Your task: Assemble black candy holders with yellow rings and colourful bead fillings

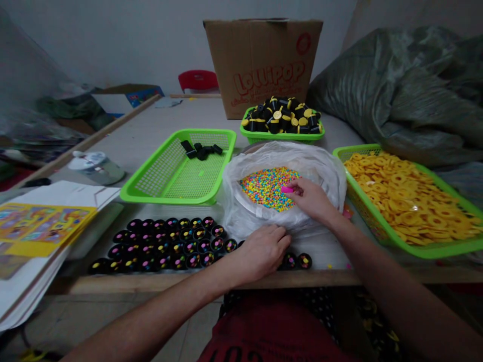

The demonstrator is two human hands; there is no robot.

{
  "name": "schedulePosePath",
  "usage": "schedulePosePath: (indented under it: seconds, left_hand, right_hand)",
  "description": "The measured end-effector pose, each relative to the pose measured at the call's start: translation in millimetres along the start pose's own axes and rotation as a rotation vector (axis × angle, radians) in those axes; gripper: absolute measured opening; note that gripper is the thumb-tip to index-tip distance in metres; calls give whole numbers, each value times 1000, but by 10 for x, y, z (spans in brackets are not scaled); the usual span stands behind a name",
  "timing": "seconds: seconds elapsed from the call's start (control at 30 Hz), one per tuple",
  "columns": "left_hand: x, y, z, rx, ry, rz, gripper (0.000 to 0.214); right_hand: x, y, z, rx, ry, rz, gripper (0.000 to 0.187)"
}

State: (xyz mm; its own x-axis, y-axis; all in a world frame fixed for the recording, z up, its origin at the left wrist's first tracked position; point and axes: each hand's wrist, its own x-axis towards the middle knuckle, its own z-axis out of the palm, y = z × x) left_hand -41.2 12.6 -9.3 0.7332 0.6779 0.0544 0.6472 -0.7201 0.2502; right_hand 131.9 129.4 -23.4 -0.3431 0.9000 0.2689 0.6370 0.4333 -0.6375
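Note:
My right hand [307, 197] pinches a small pink scoop-like piece [287, 190] over a heap of tiny colourful candy balls [267, 188]. The candies lie in a round container lined with a clear plastic bag [241, 218]. My left hand [264, 251] is closed, fingers curled downward, at the right part of several rows of small black cups [179, 261]. Many of these cups show coloured candies inside. Whatever the left fingers touch is hidden under the hand. Two more black cups [298, 261] stand just right of it.
A green basket [132, 193] with several black pieces stands left of the bag. Behind are a basket of black-and-yellow capped containers [283, 118] and a cardboard box [264, 60]. At right, a basket holds yellow rings [411, 201]. Printed sheets [45, 226] lie left.

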Motion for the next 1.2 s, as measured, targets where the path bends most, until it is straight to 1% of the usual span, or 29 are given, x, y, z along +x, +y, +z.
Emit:
schedulePosePath:
  seconds: [0.1,0.2,0.27,0.33,0.37,0.4,0.43,0.47,0.5,0.53,0.57,0.6,0.63,0.67,0.7,0.77,0.87,0.93,1.0,1.07,1.1,1.13,1.2]
  left_hand:
    - [-9,-18,-21,-45,-7,-6,24]
    - [-73,19,-122,-129,35,21,25]
    - [-134,40,-250,-194,108,60,23]
    - [-175,-30,-422,-243,235,60,20]
    - [-180,-127,-521,-251,321,22,19]
    - [-175,-274,-629,-241,409,-44,19]
    - [-161,-473,-741,-204,480,-138,19]
    - [-139,-718,-854,-139,523,-261,21]
    - [-112,-996,-962,-54,525,-397,22]
    - [-80,-1292,-1060,66,473,-556,24]
    - [-44,-1590,-1139,192,382,-716,28]
    - [-3,-1874,-1193,236,357,-779,31]
    - [43,-2132,-1220,267,328,-819,35]
    - [93,-2358,-1220,288,292,-830,40]
    - [146,-2550,-1197,291,262,-818,43]
    - [248,-2848,-1108,292,175,-787,47]
    - [345,-3158,-957,271,55,-780,41]
    - [360,-3304,-883,255,8,-797,35]
    - [347,-3395,-842,238,-8,-813,33]
    - [315,-3426,-837,210,-4,-822,33]
    - [293,-3420,-849,190,2,-825,33]
    - [266,-3403,-871,167,13,-828,33]
    - [193,-3334,-937,115,52,-835,34]
  right_hand:
    - [1,1,0,11,-1,1,20]
    - [-1,20,15,16,4,12,22]
    - [-3,39,39,24,5,31,24]
    - [-3,61,71,26,-13,53,26]
    - [-1,72,87,19,-37,55,28]
    - [0,81,102,4,-66,52,29]
    - [3,87,115,-15,-100,46,29]
    - [5,91,124,-32,-137,38,29]
    - [7,92,130,-44,-173,34,29]
    - [9,90,133,-53,-206,35,28]
    - [9,83,133,-58,-230,43,28]
    - [9,73,131,-63,-249,53,28]
    - [8,58,127,-69,-264,63,27]
    - [8,40,122,-77,-276,70,26]
    - [9,20,116,-87,-287,76,26]
    - [19,-24,99,-119,-313,90,25]
    - [57,-89,44,-197,-369,79,23]
    - [98,-130,-13,-326,-384,18,22]
    - [148,-171,-63,-519,-381,-46,22]
    - [202,-213,-69,-668,-400,-83,22]
    - [229,-234,-47,-685,-421,-97,22]
    - [254,-255,-7,-642,-441,-106,22]
    - [299,-293,118,-453,-453,-106,21]
